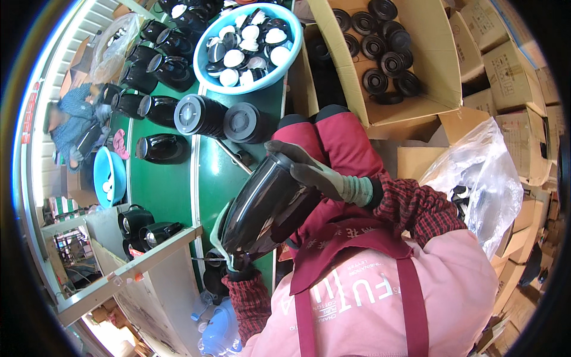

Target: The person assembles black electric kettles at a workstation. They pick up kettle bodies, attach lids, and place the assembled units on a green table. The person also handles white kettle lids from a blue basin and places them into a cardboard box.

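Note:
A glossy black jug (262,199) lies slantwise in front of me, above my lap. My gloved right hand (318,174) is closed round its upper end, fingers along the rim. My gloved left hand (221,233) wraps the lower left side, most of its fingers hidden behind the jug. A thin metal rod (208,259) shows beside that hand; I cannot tell whether it is held. On the green table (205,178) past the jug stand two stacks of round black discs (242,122). Another black jug (162,149) lies to their left.
A blue basin (250,83) of black and white lids stands at the table's far end. More black jugs (169,68) crowd the far left. An open carton (410,110) with black discs is at right, near a clear plastic bag (476,178). Across the table sits another person (77,128).

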### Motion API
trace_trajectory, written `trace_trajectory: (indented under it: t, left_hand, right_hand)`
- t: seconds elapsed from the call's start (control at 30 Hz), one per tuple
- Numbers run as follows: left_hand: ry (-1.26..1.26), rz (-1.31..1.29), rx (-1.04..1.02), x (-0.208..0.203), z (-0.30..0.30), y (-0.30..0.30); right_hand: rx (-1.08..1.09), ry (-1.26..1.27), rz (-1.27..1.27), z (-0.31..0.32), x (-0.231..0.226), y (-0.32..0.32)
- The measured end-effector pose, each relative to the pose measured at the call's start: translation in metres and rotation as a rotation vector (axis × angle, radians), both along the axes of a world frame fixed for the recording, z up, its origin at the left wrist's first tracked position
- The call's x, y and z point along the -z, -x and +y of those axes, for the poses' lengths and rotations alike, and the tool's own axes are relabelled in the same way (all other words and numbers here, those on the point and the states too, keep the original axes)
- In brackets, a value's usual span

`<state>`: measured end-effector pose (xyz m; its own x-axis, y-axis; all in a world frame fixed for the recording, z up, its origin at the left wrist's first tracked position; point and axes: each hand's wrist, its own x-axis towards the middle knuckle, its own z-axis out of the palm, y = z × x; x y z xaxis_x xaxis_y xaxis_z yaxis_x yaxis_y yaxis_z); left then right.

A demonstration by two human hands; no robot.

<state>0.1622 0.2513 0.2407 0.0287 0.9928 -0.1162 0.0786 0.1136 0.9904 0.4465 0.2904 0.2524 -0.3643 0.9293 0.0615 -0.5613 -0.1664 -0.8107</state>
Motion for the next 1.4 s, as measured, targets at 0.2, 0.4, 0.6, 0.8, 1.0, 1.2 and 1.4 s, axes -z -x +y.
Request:
trace_trajectory:
  t: [0.2,0.4,0.6,0.8,1.0,1.2,1.4]
  left_hand:
    - [-0.472,0.519,0.019,-0.043,0.012,-0.012]
    - [-0.195,0.280,0.037,-0.056,0.020,-0.011]
    - [-0.401,0.572,0.088,-0.068,0.019,-0.025]
    - [-0.459,0.588,0.241,-0.090,0.031,-0.036]
    - [-0.446,0.578,0.233,-0.084,0.038,-0.037]
    - [-0.229,0.462,0.224,-0.082,0.029,-0.041]
    - [-0.193,0.282,0.175,-0.062,0.023,-0.025]
  right_hand:
    - [-0.090,0.216,0.156,0.016,0.028,-0.004]
    - [-0.448,0.428,-0.027,0.020,0.014,-0.051]
    - [0.213,-0.453,-0.352,0.004,-0.010,-0.014]
    - [-0.112,0.050,-0.033,0.008,0.058,-0.023]
    - [0.128,-0.152,-0.052,0.004,-0.003,-0.017]
    - [0.311,-0.454,-0.566,0.016,0.044,-0.026]
    - [0.071,0.079,0.228,-0.004,0.016,-0.018]
